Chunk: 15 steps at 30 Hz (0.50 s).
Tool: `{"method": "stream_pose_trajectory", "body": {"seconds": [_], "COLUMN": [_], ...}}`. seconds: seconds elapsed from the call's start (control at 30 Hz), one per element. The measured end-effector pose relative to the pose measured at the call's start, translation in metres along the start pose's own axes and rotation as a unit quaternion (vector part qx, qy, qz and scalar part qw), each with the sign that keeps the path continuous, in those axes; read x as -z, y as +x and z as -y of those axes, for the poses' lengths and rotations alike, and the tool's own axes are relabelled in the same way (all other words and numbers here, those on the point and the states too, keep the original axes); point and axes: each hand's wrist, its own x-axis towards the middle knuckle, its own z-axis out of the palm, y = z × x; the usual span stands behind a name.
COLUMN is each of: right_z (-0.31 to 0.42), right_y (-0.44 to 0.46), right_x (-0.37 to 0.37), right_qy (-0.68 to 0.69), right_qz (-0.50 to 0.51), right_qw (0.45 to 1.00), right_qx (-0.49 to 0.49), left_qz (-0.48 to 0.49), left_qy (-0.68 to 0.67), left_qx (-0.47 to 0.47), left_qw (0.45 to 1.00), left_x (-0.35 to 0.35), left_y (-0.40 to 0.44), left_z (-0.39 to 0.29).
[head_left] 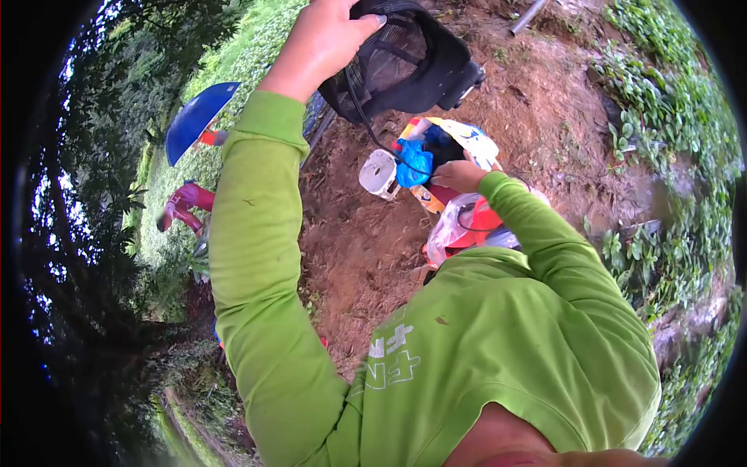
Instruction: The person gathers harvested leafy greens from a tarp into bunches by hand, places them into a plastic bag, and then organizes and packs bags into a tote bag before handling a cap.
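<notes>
My left hand (327, 39) is raised at the top of the view, closed on a black mesh cap (408, 58) with a small dark device on its far edge. A black cable (372, 128) hangs from the cap down towards the bags. Lower and to the right, my right hand (459, 176) is at the mouth of a white and yellow patterned bag (473, 140), its fingers curled at the rim. Dark contents show inside that bag. A blue plastic bag (415, 162) lies against it.
A white stool (378, 173) stands on the brown dirt (342, 249). Close to my body is a clear plastic bag (447, 233) among red items. A blue umbrella (198, 121) and a person in red (187, 204) are at left. Green plants (661, 156) line the right; a pipe (529, 15) lies above.
</notes>
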Motion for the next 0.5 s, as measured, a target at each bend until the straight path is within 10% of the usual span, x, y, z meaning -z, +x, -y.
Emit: {"method": "stream_pose_trajectory", "body": {"seconds": [0.07,0.2,0.37,0.5], "right_z": [-0.04,-0.011,0.011,0.072], "right_y": [-0.003,-0.072,-0.095,-0.067], "right_x": [-0.018,0.097,0.146,0.188], "right_qy": [0.1,0.531,0.922,0.837], "right_qz": [-0.02,-0.108,-0.265,-0.398], "right_qw": [0.99,0.759,0.27,0.376], "right_qx": [0.102,-0.36,-0.089,-0.017], "left_qz": [-0.003,-0.054,-0.055,-0.044], "left_qy": [-0.011,0.073,0.054,-0.017], "left_qx": [0.033,0.035,0.094,0.13], "left_qw": [0.999,0.995,0.993,0.99], "left_x": [0.007,0.004,-0.029,-0.055], "left_y": [-0.006,-0.022,-0.035,-0.039], "left_z": [0.005,0.05,0.091,0.088]}}
